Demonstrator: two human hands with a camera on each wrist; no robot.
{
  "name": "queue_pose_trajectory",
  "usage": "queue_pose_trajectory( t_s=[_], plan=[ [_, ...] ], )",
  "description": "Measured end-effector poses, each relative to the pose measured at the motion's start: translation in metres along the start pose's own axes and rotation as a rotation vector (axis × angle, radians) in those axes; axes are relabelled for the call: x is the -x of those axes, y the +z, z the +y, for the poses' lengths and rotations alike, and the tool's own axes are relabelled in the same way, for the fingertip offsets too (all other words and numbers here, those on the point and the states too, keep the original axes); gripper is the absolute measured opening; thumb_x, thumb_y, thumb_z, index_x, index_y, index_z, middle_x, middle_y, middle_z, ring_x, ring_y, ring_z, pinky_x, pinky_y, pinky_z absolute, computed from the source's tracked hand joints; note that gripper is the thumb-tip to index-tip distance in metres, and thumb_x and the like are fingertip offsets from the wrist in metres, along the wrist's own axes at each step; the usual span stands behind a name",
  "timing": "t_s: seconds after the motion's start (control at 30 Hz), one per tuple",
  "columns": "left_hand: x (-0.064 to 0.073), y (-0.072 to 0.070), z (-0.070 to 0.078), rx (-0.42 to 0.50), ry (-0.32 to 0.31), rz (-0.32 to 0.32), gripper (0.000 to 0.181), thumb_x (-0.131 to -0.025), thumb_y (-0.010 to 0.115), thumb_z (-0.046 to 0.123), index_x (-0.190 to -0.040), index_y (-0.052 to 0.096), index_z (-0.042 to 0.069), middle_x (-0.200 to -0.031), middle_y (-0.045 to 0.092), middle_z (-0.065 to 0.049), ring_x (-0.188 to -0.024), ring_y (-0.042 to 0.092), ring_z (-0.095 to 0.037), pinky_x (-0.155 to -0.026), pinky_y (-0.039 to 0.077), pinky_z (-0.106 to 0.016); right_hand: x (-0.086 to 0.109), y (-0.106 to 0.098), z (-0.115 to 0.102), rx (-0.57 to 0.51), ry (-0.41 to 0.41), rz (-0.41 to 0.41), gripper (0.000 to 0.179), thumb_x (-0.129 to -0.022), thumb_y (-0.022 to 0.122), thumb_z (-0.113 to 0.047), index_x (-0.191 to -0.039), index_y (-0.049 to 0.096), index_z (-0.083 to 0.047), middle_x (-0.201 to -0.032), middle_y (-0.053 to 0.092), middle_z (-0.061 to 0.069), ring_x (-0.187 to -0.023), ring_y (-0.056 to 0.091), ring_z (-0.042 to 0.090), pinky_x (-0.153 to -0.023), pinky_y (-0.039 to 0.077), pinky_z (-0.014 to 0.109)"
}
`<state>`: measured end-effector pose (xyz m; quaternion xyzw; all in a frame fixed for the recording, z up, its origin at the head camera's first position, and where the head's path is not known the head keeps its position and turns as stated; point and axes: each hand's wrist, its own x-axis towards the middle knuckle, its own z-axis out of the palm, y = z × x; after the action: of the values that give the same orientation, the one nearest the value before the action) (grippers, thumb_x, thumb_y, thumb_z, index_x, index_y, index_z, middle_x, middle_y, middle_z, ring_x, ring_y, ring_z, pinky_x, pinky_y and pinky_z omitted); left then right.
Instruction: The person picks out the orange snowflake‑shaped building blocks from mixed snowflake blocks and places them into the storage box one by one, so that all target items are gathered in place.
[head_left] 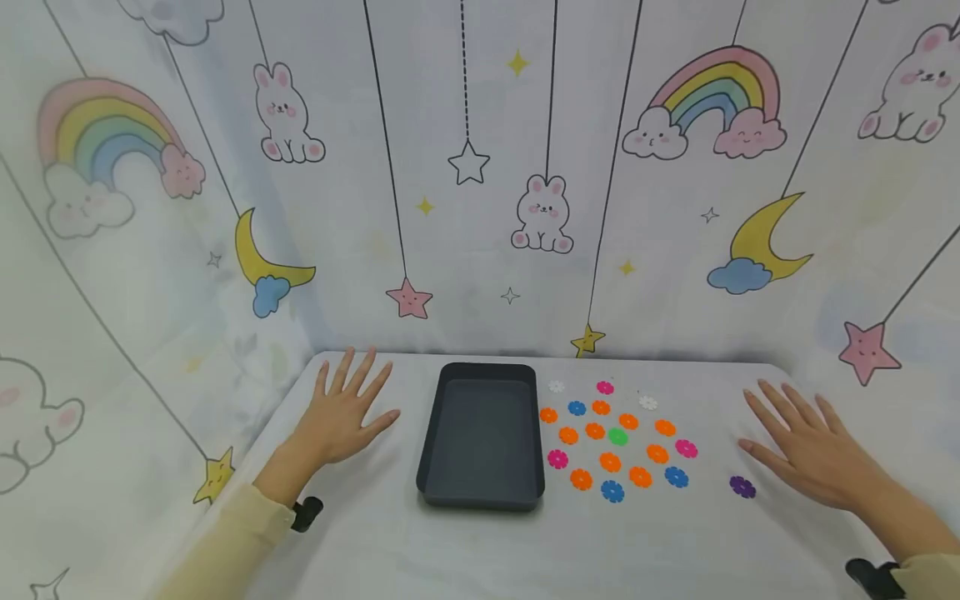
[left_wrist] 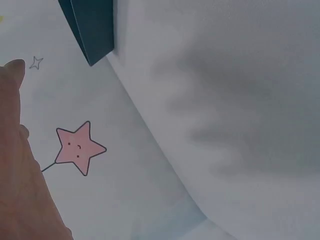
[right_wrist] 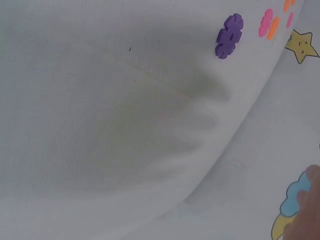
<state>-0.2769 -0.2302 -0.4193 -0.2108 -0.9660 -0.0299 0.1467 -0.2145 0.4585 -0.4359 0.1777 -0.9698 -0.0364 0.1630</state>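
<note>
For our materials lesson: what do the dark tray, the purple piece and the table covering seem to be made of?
Dark tray: coated metal or rigid plastic, hard to tell; smooth, low sheen, rounded corners.
Purple piece: probably moulded plastic; even colour, crisp notched outline.
Table covering: probably cloth, matt; fine texture shows close up.

Head cam: up high, looks fwd + down, far enough back for L hand (head_left: pixel 343 421), R hand (head_left: pixel 821 454), tray (head_left: pixel 482 442), table (head_left: pixel 352 542) + wall (head_left: pixel 487 242). Wrist cams: low, close over table, tipped. L shares tray corner w/ head; R shares purple flower (head_left: pixel 742 487).
</note>
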Motion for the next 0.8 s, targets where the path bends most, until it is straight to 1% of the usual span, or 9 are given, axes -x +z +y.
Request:
queue_pose_trajectory(
  t_s=[0.07, 0.2, 0.37, 0.43, 0.53, 0.57, 0.7, 0.77, 0.8],
  plan=[
    [0.000, 0.002, 0.002, 0.023, 0.005, 0.009, 0.080, -0.099, 0.052, 0.061, -0.163, 0.028, 0.019, -0.171, 0.012, -0.014, -0.156, 0.000, -0.043, -0.118, 0.000, -0.072, 0.000, 0.001, -0.001, -0.003, 0.003, 0.007, 0.092, -0.098, 0.064, -0.046, -0.166, 0.010, -0.013, -0.169, 0.011, 0.021, -0.156, -0.011, 0.039, -0.115, -0.026, 0.052],
    [0.000, 0.010, 0.004, 0.046, 0.021, 0.031, 0.082, -0.097, 0.056, 0.061, -0.163, 0.030, 0.018, -0.171, 0.014, -0.014, -0.155, 0.004, -0.045, -0.117, 0.004, -0.074, 0.000, 0.005, -0.004, -0.015, 0.002, 0.027, 0.094, -0.097, 0.065, -0.045, -0.166, 0.009, -0.014, -0.169, 0.010, 0.021, -0.156, -0.012, 0.038, -0.115, -0.025, 0.053],
    [0.000, 0.015, 0.009, 0.058, 0.021, 0.011, 0.084, -0.097, 0.056, 0.062, -0.164, 0.026, 0.019, -0.171, 0.012, -0.013, -0.155, 0.006, -0.046, -0.116, 0.005, -0.074, -0.001, 0.009, -0.010, -0.049, 0.002, 0.030, 0.095, -0.096, 0.067, -0.043, -0.165, 0.010, -0.013, -0.169, 0.009, 0.022, -0.156, -0.011, 0.039, -0.115, -0.026, 0.053],
    [-0.001, 0.015, 0.014, 0.086, 0.018, 0.002, 0.085, -0.097, 0.056, 0.062, -0.164, 0.025, 0.020, -0.172, 0.010, -0.012, -0.155, 0.004, -0.045, -0.117, 0.005, -0.074, -0.001, 0.010, -0.013, -0.064, 0.004, 0.031, 0.096, -0.095, 0.068, -0.042, -0.166, 0.010, -0.013, -0.169, 0.010, 0.022, -0.156, -0.009, 0.040, -0.115, -0.025, 0.052],
    [-0.002, 0.015, 0.020, 0.175, 0.023, 0.013, 0.087, -0.096, 0.060, 0.059, -0.164, 0.024, 0.019, -0.172, 0.008, -0.012, -0.155, 0.005, -0.045, -0.117, 0.007, -0.073, -0.003, 0.011, -0.019, -0.089, 0.000, 0.030, 0.098, -0.093, 0.071, -0.040, -0.166, 0.010, -0.013, -0.168, 0.012, 0.023, -0.156, -0.008, 0.041, -0.116, -0.024, 0.050],
    [-0.002, 0.015, 0.022, 0.210, 0.025, 0.017, 0.088, -0.096, 0.062, 0.058, -0.165, 0.023, 0.019, -0.172, 0.008, -0.012, -0.155, 0.005, -0.044, -0.117, 0.008, -0.073, -0.004, 0.011, -0.022, -0.102, -0.001, 0.024, 0.099, -0.093, 0.072, -0.040, -0.166, 0.010, -0.013, -0.168, 0.012, 0.024, -0.156, -0.005, 0.043, -0.115, -0.024, 0.050],
    [-0.005, 0.016, 0.027, 0.349, 0.030, 0.044, 0.091, -0.094, 0.070, 0.050, -0.165, 0.022, 0.019, -0.171, 0.010, -0.013, -0.154, 0.009, -0.047, -0.114, 0.015, -0.076, -0.009, 0.012, -0.033, -0.150, -0.004, 0.018, 0.100, -0.092, 0.075, -0.037, -0.165, 0.011, -0.012, -0.165, 0.018, 0.027, -0.152, 0.008, 0.051, -0.116, -0.021, 0.052],
    [-0.006, 0.018, 0.029, 0.403, 0.034, 0.052, 0.091, -0.094, 0.073, 0.045, -0.165, 0.022, 0.018, -0.170, 0.012, -0.015, -0.153, 0.011, -0.048, -0.112, 0.019, -0.077, -0.012, 0.012, -0.036, -0.182, -0.004, 0.028, 0.098, -0.091, 0.076, -0.035, -0.164, 0.016, -0.009, -0.162, 0.022, 0.028, -0.147, 0.017, 0.054, -0.118, -0.018, 0.054],
    [-0.007, 0.019, 0.029, 0.434, 0.034, 0.050, 0.092, -0.094, 0.073, 0.043, -0.165, 0.021, 0.018, -0.170, 0.013, -0.015, -0.153, 0.012, -0.049, -0.112, 0.020, -0.077, -0.014, 0.011, -0.038, -0.193, -0.005, 0.036, 0.097, -0.090, 0.077, -0.034, -0.164, 0.018, -0.008, -0.160, 0.025, 0.029, -0.145, 0.021, 0.055, -0.119, -0.014, 0.058]
  ],
)
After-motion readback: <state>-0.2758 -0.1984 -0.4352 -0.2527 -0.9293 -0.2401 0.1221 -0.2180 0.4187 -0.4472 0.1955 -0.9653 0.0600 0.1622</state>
